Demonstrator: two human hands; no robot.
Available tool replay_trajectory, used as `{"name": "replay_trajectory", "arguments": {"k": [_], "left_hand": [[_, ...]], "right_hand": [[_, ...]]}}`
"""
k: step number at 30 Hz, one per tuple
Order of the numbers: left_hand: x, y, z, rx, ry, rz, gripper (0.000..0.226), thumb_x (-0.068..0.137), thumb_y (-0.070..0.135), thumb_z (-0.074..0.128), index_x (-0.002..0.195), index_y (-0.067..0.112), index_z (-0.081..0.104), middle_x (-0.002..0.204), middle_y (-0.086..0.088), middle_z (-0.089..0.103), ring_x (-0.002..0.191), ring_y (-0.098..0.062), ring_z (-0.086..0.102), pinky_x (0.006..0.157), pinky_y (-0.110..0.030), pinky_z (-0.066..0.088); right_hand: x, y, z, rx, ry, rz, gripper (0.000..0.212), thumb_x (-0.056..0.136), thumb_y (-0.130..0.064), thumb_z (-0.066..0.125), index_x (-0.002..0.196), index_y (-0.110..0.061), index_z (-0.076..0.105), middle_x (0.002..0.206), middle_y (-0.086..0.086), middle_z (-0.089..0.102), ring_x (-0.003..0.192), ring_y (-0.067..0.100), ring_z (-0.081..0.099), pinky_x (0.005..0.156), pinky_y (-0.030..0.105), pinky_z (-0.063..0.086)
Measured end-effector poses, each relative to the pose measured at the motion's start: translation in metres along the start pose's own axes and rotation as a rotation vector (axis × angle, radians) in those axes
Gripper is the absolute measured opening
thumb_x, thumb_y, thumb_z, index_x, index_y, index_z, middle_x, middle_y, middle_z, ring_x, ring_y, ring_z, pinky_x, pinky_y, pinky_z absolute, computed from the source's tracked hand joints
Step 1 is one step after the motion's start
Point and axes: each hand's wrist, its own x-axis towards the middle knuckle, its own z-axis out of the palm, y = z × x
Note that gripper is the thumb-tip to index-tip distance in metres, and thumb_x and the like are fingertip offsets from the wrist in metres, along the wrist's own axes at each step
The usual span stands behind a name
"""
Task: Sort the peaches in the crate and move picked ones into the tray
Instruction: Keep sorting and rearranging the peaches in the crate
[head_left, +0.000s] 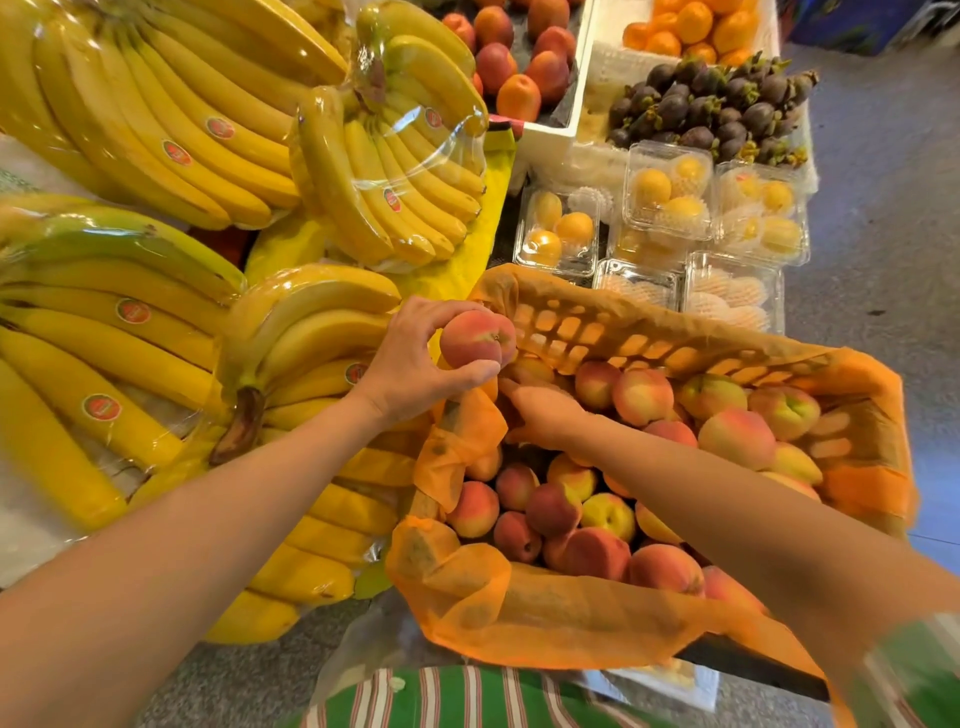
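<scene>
The crate (613, 332), lined with orange mesh (519, 613), is full of pink-yellow peaches (597, 519), most of them lying to the right of and below both sets of fingers. The left hand (415, 364) curls its fingers (441, 309) and thumb round one peach (475, 340), held just above the crate's far left corner, with wrapped bananas (311, 332) to its left. Directly beneath it the right hand (545, 415) reaches into that corner among the fruit, its fingertips hidden, so I cannot tell whether it grasps anything.
</scene>
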Motion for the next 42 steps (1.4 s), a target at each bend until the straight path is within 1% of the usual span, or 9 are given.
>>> {"name": "replay_trajectory", "arguments": {"k": [4, 9, 16, 19, 22, 27, 31, 37, 42], "left_hand": [[0.0, 0.003, -0.001, -0.017, -0.005, -0.018, 0.057, 0.063, 0.062, 0.064, 0.114, 0.038, 0.056, 0.106, 0.032, 0.045, 0.109, -0.006, 0.043, 0.091, -0.027, 0.041], [-0.002, 0.004, -0.002, -0.025, -0.011, -0.021, 0.058, 0.062, 0.063, 0.064, 0.114, 0.038, 0.056, 0.106, 0.031, 0.044, 0.111, -0.008, 0.043, 0.089, -0.022, 0.04], [-0.005, 0.009, -0.001, -0.053, -0.008, -0.038, 0.057, 0.061, 0.064, 0.066, 0.113, 0.045, 0.052, 0.109, 0.031, 0.043, 0.112, -0.009, 0.043, 0.087, -0.021, 0.042], [-0.005, 0.017, 0.0, -0.13, -0.009, -0.043, 0.057, 0.062, 0.059, 0.07, 0.115, 0.046, 0.054, 0.116, 0.02, 0.053, 0.113, -0.011, 0.049, 0.086, -0.025, 0.046], [-0.004, 0.029, 0.001, -0.268, -0.051, -0.026, 0.063, 0.063, 0.045, 0.073, 0.122, 0.033, 0.056, 0.122, 0.004, 0.061, 0.109, -0.013, 0.059, 0.084, -0.025, 0.051], [-0.008, 0.046, 0.01, -0.438, -0.183, -0.088, 0.065, 0.062, 0.028, 0.075, 0.124, 0.033, 0.058, 0.126, -0.005, 0.058, 0.106, -0.026, 0.064, 0.087, -0.034, 0.056], [-0.012, 0.053, 0.022, -0.486, -0.234, -0.145, 0.072, 0.057, 0.019, 0.079, 0.124, 0.03, 0.056, 0.127, -0.009, 0.055, 0.1, -0.028, 0.064, 0.09, -0.036, 0.054], [-0.009, 0.07, 0.044, -0.512, -0.368, -0.164, 0.069, 0.069, -0.006, 0.078, 0.126, 0.024, 0.054, 0.122, -0.001, 0.057, 0.094, -0.01, 0.064, 0.08, -0.019, 0.053], [-0.005, 0.088, 0.072, -0.514, -0.574, -0.161, 0.065, 0.072, -0.002, 0.078, 0.124, 0.031, 0.057, 0.126, 0.0, 0.057, 0.106, -0.013, 0.062, 0.087, -0.026, 0.055]], "right_hand": [[0.0, 0.003, -0.003, -0.025, 0.014, -0.028, 0.073, 0.073, -0.03, 0.078, 0.133, -0.01, 0.041, 0.125, 0.013, 0.052, 0.109, 0.033, 0.055, 0.08, 0.045, 0.051], [-0.012, 0.009, -0.019, 0.084, 0.037, -0.066, 0.066, 0.071, -0.033, 0.08, 0.125, -0.011, 0.048, 0.115, 0.009, 0.059, 0.104, 0.027, 0.057, 0.074, 0.035, 0.046], [-0.061, 0.025, -0.066, 0.753, -0.069, 0.022, 0.057, 0.077, -0.027, 0.08, 0.125, -0.025, 0.05, 0.124, -0.002, 0.051, 0.113, 0.015, 0.052, 0.086, 0.021, 0.047], [-0.083, 0.029, -0.073, 1.093, -0.15, -0.033, 0.051, 0.085, -0.021, 0.072, 0.131, -0.019, 0.052, 0.131, 0.009, 0.055, 0.118, 0.024, 0.056, 0.099, 0.038, 0.047], [-0.102, 0.029, -0.077, 1.402, -0.202, -0.081, 0.068, 0.079, -0.027, 0.076, 0.139, -0.015, 0.047, 0.136, 0.022, 0.05, 0.119, 0.035, 0.051, 0.105, 0.051, 0.037], [-0.136, 0.016, -0.089, 1.051, 0.174, -0.07, 0.056, 0.077, -0.01, 0.078, 0.126, -0.017, 0.053, 0.12, 0.001, 0.057, 0.108, 0.009, 0.06, 0.083, 0.016, 0.051], [-0.157, 0.019, -0.078, 0.714, 0.411, -0.177, 0.06, 0.071, -0.011, 0.083, 0.122, -0.023, 0.053, 0.125, 0.008, 0.04, 0.12, 0.018, 0.047, 0.098, 0.027, 0.049], [-0.199, 0.035, -0.071, 0.788, 0.434, -0.088, 0.06, 0.072, -0.015, 0.083, 0.123, -0.018, 0.053, 0.121, -0.004, 0.055, 0.113, 0.011, 0.056, 0.091, 0.036, 0.054], [-0.242, 0.056, -0.062, 0.661, 0.563, 0.017, 0.062, 0.068, -0.022, 0.087, 0.119, -0.018, 0.051, 0.118, -0.002, 0.054, 0.109, 0.007, 0.055, 0.085, 0.03, 0.055]]}}
